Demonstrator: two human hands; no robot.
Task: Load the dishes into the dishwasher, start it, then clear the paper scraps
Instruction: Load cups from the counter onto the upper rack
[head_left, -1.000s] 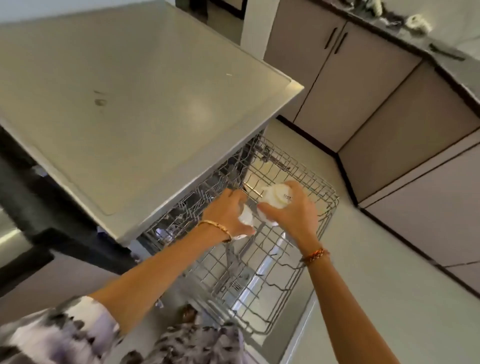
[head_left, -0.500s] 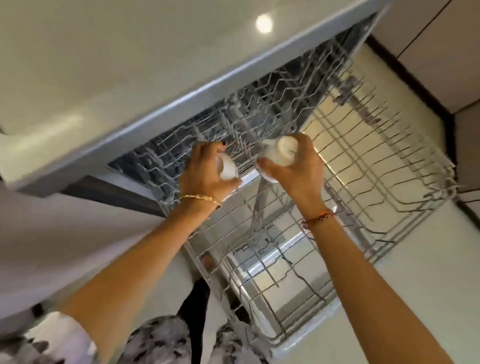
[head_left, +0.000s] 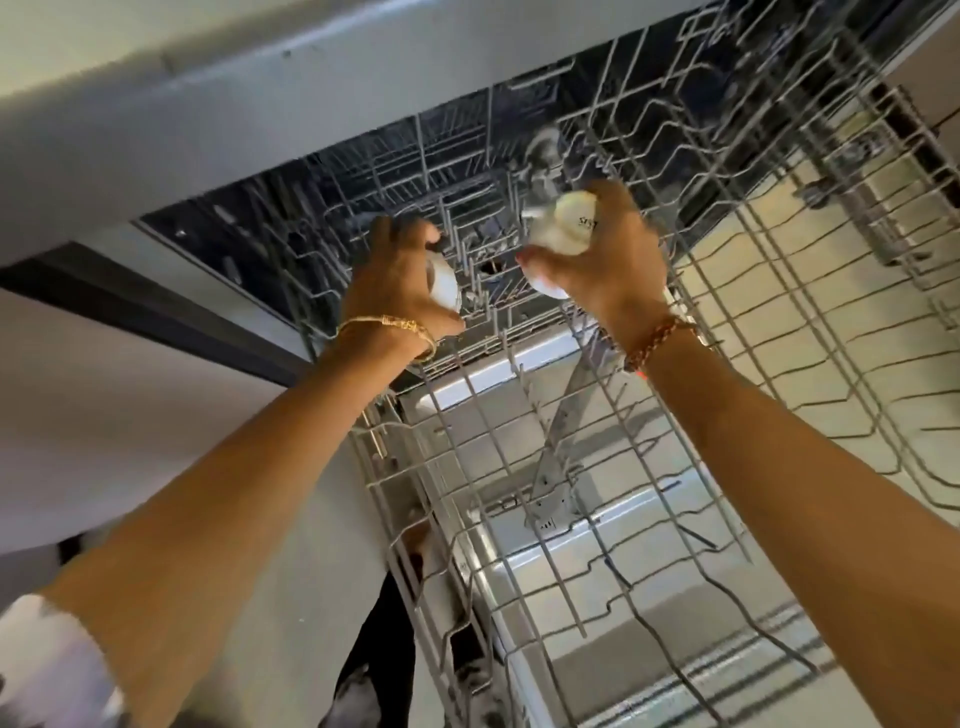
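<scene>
Now reaching deeper toward the far end of the pulled-out rack (head_left: 727, 395): left hand (head_left: 400, 291) curled round one white cup (head_left: 444, 283), right hand (head_left: 608, 260) gripping another cup (head_left: 566, 228). Nearer to placing; loading unfinished.

Both forearms are bare. The left hand (head_left: 400, 291) has a thin gold bangle (head_left: 389, 327) at its wrist, with a small ornate section on top. The right hand (head_left: 608, 260) wears a braided red-and-gold thread band (head_left: 657, 338). At seven o'clock, a pale patterned sleeve (head_left: 47, 670) with dark blotches.
</scene>
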